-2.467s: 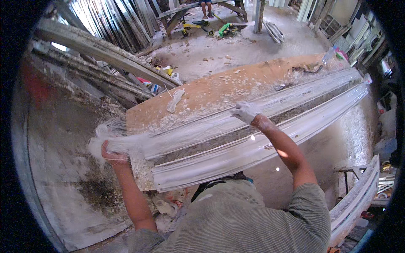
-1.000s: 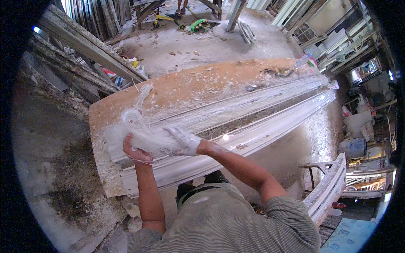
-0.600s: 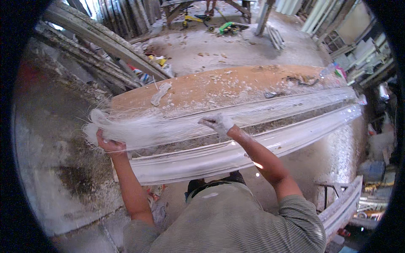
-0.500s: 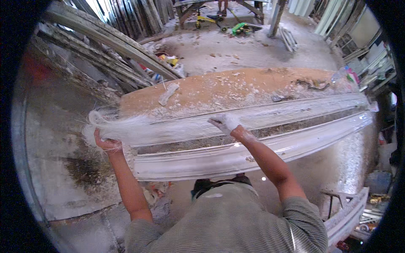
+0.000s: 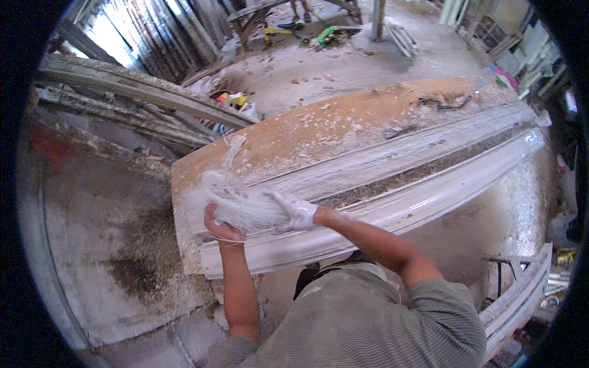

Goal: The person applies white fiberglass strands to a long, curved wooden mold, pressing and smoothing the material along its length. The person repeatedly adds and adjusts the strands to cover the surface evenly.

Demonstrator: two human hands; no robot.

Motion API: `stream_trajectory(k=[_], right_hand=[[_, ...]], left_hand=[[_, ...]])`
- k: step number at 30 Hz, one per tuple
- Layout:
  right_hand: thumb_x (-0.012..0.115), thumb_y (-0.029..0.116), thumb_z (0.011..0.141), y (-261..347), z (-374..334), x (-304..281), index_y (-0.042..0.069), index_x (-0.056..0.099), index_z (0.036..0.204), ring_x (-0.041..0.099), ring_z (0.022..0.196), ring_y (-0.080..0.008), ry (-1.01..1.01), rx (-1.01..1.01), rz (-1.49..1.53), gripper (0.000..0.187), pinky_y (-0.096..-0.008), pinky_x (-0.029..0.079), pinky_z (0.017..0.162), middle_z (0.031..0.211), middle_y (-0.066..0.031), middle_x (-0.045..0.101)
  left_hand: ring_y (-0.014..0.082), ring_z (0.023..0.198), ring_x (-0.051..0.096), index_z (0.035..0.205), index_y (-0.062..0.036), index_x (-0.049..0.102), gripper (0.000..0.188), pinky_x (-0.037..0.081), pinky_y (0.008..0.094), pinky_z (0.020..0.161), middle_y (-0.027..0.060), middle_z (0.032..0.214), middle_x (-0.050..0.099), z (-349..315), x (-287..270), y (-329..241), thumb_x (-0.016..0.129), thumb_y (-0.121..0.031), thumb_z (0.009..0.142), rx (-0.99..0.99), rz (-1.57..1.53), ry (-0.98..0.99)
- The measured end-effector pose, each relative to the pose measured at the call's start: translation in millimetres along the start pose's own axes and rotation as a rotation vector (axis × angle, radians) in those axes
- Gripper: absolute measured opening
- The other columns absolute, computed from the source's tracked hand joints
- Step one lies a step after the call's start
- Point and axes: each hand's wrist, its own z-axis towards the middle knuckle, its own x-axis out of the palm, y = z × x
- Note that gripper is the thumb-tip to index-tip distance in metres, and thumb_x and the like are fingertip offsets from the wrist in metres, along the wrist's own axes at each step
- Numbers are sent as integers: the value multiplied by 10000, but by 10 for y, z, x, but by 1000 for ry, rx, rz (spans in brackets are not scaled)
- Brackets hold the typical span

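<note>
My left hand [image 5: 224, 228] grips a loose bundle of white fibre strands [image 5: 245, 207] near the left end of the board. My right hand [image 5: 297, 211], coated in white, lies against the bundle's right side with its fingers stretched out and thumb apart. Beneath and beyond the hands runs a long, pale moulding [image 5: 392, 149] with white strands spread along its face. A second glossy white moulding [image 5: 454, 185] lies parallel to it, nearer my body. Between the two is a strip littered with debris. The strands partly hide my left fingertips.
The mouldings rest on an orange-brown board [image 5: 343, 110] scattered with white flakes. Weathered timber beams [image 5: 135, 89] lean at the left. A white frame [image 5: 515, 300] stands near my right side. Farther off are a wooden bench [image 5: 245, 27], a green toy [image 5: 331, 35] and another person's legs [image 5: 299, 11].
My left hand has moved right and nearer with the fibre bundle, which is now gathered more tightly. My right hand has come left and nearer to meet it. The view has shifted.
</note>
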Motion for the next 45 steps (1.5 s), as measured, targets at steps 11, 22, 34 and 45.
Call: stream_trajectory(k=[11, 22, 34, 45], right_hand=[[686, 335, 907, 72, -545, -1185, 167, 695, 1130, 661, 797, -126, -110, 569, -77, 279, -305, 544, 736, 875, -60, 718], [686, 440, 837, -984, -1614, -2356, 129, 508, 1350, 528, 1199, -367, -40, 670, -800, 626, -461, 435, 1023, 1328, -190, 523], [687, 347, 890, -684, -1273, -1539, -16, 514, 1334, 651, 1074, -301, 137, 523, 411, 599, -360, 516, 903, 1179, -220, 649], [556, 426, 938, -1148, -2129, -3251, 270, 689, 1167, 613, 1020, -307, 13, 372, -637, 307, -407, 511, 867, 1154, -92, 626]], left_hand=[[275, 1177, 564, 1305, -81, 559, 507, 457, 427, 1005, 97, 1285, 593, 606, -335, -215, 520, -353, 879, 40, -173, 208], [290, 1171, 565, 1321, -61, 518, 564, 457, 470, 1004, 124, 1274, 589, 377, -176, -388, 536, -358, 842, 158, -73, 48], [315, 1278, 482, 1344, -74, 503, 632, 384, 496, 1075, 129, 1362, 543, -337, 1028, 1200, 576, -427, 825, -86, -91, 78], [319, 1290, 473, 1377, -76, 485, 610, 366, 501, 1095, 120, 1392, 506, 50, 77, 435, 494, -455, 899, 181, -28, -28]])
